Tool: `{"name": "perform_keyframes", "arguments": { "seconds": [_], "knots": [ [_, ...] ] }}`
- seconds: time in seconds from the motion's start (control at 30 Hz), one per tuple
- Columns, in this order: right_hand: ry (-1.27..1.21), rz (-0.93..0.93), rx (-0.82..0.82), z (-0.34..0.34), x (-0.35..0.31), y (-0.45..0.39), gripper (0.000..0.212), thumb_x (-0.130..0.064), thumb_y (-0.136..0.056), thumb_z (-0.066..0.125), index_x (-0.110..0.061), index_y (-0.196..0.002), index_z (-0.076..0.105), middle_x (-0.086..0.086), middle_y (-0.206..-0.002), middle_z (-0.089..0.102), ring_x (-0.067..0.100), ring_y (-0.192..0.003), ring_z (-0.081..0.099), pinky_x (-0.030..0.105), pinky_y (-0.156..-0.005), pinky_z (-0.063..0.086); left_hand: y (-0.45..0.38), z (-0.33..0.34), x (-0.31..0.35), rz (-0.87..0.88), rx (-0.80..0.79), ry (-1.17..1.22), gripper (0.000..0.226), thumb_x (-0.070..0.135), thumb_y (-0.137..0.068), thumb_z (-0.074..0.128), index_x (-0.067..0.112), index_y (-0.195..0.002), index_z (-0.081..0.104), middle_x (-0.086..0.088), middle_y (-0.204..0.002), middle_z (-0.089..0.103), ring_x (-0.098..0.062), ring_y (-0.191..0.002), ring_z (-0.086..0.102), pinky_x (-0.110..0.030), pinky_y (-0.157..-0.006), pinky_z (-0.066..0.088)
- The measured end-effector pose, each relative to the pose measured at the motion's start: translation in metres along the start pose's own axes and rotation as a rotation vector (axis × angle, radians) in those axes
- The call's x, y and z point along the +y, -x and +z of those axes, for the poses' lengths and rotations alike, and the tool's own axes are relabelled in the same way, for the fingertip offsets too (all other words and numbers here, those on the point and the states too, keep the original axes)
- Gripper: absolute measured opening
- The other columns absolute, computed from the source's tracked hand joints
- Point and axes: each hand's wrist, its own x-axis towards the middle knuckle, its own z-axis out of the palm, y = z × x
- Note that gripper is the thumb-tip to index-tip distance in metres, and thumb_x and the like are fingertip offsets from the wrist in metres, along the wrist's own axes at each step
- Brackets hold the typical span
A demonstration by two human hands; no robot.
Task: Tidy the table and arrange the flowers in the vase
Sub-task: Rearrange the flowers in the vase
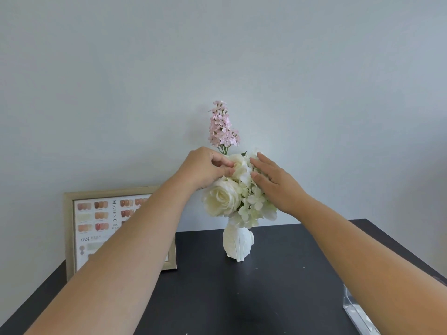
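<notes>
Left forearm extended up and forward from lower left. Left hand (205,166) curled, knuckles up, fingertips (228,165) pinching the petals of the upper white rose (238,165).

Right forearm extended from lower right, crossing the table's right edge. Right hand (275,182) flat and spread, palm turned left, fingers (260,163) laid against the right side of the bouquet; not gripping anything.

Left to right on the black table (242,298):
- Framed nail colour chart (96,221), gold frame, standing upright at the table's rear left against the wall, partly hidden by the left forearm.
- White vase (238,245), ribbed, upright near the rear centre of the table. Contents: large white rose (221,198) at lower left of the bunch, upper white rose above it, pale green-white hydrangea cluster (254,206) at lower right, pink blossom spike (222,126) rising tallest at the back. All stems seated in the vase mouth; stems themselves mostly hidden by blooms.
- Clear plastic box (358,308), at the table's front right edge, partly covered by the right forearm; contents cannot be told.
</notes>
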Motion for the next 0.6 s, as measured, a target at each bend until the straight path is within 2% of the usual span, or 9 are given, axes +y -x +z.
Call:
{"name": "perform_keyframes", "arguments": {
  "seconds": [0.07,0.17,0.2,0.27,0.33,0.43,0.47,0.53,0.6],
  "knots": [
    [-0.070,-0.006,0.013,-0.006,0.002,0.000,0.048,-0.043,-0.100,0.045,-0.036,-0.147,0.039,-0.017,-0.160,0.020,0.004,-0.143,0.025,0.029,-0.115,0.022,0.001,-0.005,-0.002,-0.004,0.010,-0.013,0.013,0.043,-0.074,0.083,0.042,-0.085,0.076,0.016,-0.084,0.071,0.007,-0.067,0.062,-0.012,-0.066,0.043],
    [-0.232,0.015,0.182,-0.024,0.010,-0.001,0.043,-0.044,-0.100,0.043,-0.042,-0.144,0.042,-0.018,-0.157,0.027,0.000,-0.134,0.032,0.026,-0.105,0.024,0.008,-0.017,-0.007,0.013,0.156,0.056,0.011,0.056,-0.084,0.067,0.051,-0.093,0.071,0.029,-0.103,0.066,0.012,-0.090,0.060,-0.013,-0.071,0.041],
    [-0.296,0.060,0.228,-0.030,0.014,-0.001,0.043,-0.046,-0.100,0.041,-0.043,-0.143,0.043,-0.018,-0.156,0.029,0.000,-0.135,0.031,0.026,-0.104,0.023,0.012,-0.016,-0.010,0.034,0.210,0.106,0.021,0.057,-0.089,0.060,0.048,-0.106,0.069,0.027,-0.113,0.062,0.008,-0.100,0.059,-0.016,-0.080,0.041],
    [-0.433,0.179,0.220,-0.034,0.023,-0.003,0.044,-0.050,-0.100,0.037,-0.044,-0.143,0.042,-0.019,-0.154,0.033,0.002,-0.139,0.029,0.027,-0.102,0.023,0.019,-0.004,-0.017,0.102,0.245,0.164,0.046,0.053,-0.098,0.044,0.031,-0.137,0.053,0.014,-0.135,0.051,-0.004,-0.125,0.046,-0.024,-0.100,0.033],
    [-0.494,0.274,0.152,-0.029,0.030,-0.005,0.048,-0.053,-0.099,0.034,-0.041,-0.145,0.039,-0.017,-0.154,0.034,0.005,-0.139,0.028,0.028,-0.101,0.022,0.028,0.016,-0.019,0.159,0.229,0.146,0.056,0.052,-0.102,0.032,0.023,-0.150,0.035,0.009,-0.146,0.039,-0.008,-0.139,0.030,-0.032,-0.114,0.022],
    [-0.519,0.337,0.103,-0.015,0.033,-0.006,0.051,-0.057,-0.097,0.035,-0.038,-0.144,0.043,-0.010,-0.150,0.042,0.014,-0.135,0.039,0.033,-0.107,0.028,0.033,0.040,-0.019,0.190,0.246,0.129,0.058,0.055,-0.101,0.025,0.029,-0.153,0.027,0.011,-0.153,0.030,-0.007,-0.145,0.018,-0.041,-0.120,0.015],
    [-0.518,0.329,0.101,-0.011,0.032,-0.007,0.051,-0.056,-0.098,0.035,-0.037,-0.144,0.044,-0.011,-0.147,0.045,0.013,-0.131,0.044,0.030,-0.104,0.033,0.031,0.045,-0.018,0.199,0.259,0.126,0.058,0.056,-0.100,0.024,0.031,-0.152,0.028,0.010,-0.154,0.031,-0.007,-0.146,0.018,-0.042,-0.119,0.015],
    [-0.516,0.290,0.098,-0.008,0.028,-0.006,0.045,-0.050,-0.100,0.036,-0.037,-0.143,0.045,-0.021,-0.136,0.049,-0.006,-0.114,0.052,0.012,-0.084,0.039,0.027,0.050,-0.014,0.221,0.293,0.137,0.056,0.057,-0.099,0.022,0.032,-0.146,0.040,0.016,-0.144,0.042,-0.004,-0.140,0.027,-0.038,-0.116,0.020],
    [-0.537,0.264,0.098,-0.006,0.025,-0.005,0.037,-0.044,-0.101,0.038,-0.041,-0.137,0.049,-0.033,-0.117,0.054,-0.025,-0.089,0.055,0.001,-0.064,0.043,0.022,0.052,-0.009,0.252,0.323,0.164,0.057,0.058,-0.098,0.023,0.023,-0.123,0.060,0.027,-0.109,0.051,0.011,-0.109,0.045,-0.024,-0.101,0.033]
  ]
}}
